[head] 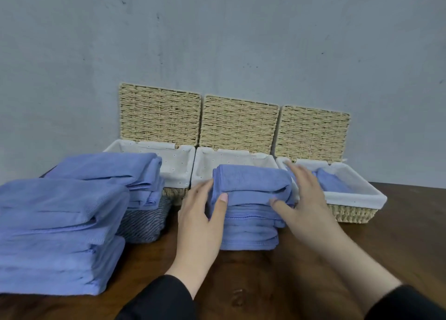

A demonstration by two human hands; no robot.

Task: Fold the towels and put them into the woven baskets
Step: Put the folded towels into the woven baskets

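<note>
Together, the left hand [200, 213] and right hand [305, 199] each had their grip clamped on the folded blue towel [253, 186] topping a stack on the table [398, 235].

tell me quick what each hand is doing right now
Left hand: closed on the left end of the top towel of the middle stack.
Right hand: blurred, fingers spread on the towel's right end; grip cannot be told.

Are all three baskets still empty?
No. The right basket already holds a blue towel, while the left basket shows only white lining.
</note>
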